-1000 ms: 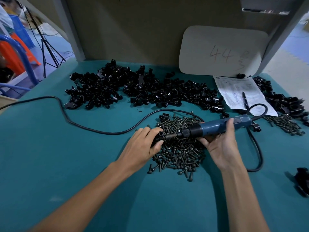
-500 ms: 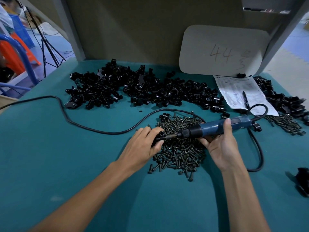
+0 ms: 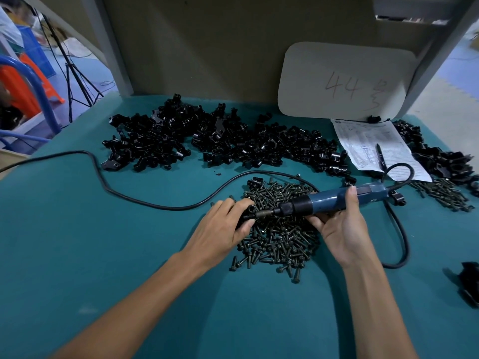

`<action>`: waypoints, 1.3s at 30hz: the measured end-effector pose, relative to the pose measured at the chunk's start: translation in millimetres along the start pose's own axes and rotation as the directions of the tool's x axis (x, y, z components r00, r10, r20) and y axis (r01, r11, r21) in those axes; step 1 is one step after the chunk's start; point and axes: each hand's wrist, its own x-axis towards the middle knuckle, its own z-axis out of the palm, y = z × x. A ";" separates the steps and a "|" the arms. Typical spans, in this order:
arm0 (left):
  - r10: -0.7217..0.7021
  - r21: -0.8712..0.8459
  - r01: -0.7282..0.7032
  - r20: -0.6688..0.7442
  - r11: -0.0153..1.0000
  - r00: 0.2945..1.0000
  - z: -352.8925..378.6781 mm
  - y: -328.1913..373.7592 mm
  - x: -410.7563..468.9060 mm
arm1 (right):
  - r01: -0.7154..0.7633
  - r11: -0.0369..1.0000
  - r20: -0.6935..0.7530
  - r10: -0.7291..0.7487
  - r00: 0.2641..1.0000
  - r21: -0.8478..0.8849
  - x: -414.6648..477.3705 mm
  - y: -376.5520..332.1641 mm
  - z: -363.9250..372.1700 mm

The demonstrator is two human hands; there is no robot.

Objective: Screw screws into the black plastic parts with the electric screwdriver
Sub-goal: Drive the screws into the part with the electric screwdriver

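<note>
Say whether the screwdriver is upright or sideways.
Sideways: right hand holds the screwdriver nearly level, bit at the part in the left hand.

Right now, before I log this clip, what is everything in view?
table: one, teal, fills the foreground
black plastic parts: many, black, heaped along the back and far right
screws: many, dark, heap at centre, smaller heap right
electric screwdriver: one, blue, over the centre heap
cord: one, black, loops left across the table
paper sheet: one, white, back right, pen lying on it
board: one, white, marked 44, at the back
dark object: one, black, right edge, unclear
held part: one, black, at the screwdriver's bit
left hand: grips the held part
right hand: grips the electric screwdriver
</note>
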 end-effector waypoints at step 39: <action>-0.540 -0.892 0.367 0.180 0.262 0.822 -15.2 -10.5 21.5 | 0.038 0.528 -0.157 -0.320 0.934 -0.849 -17.2 -35.0 -55.2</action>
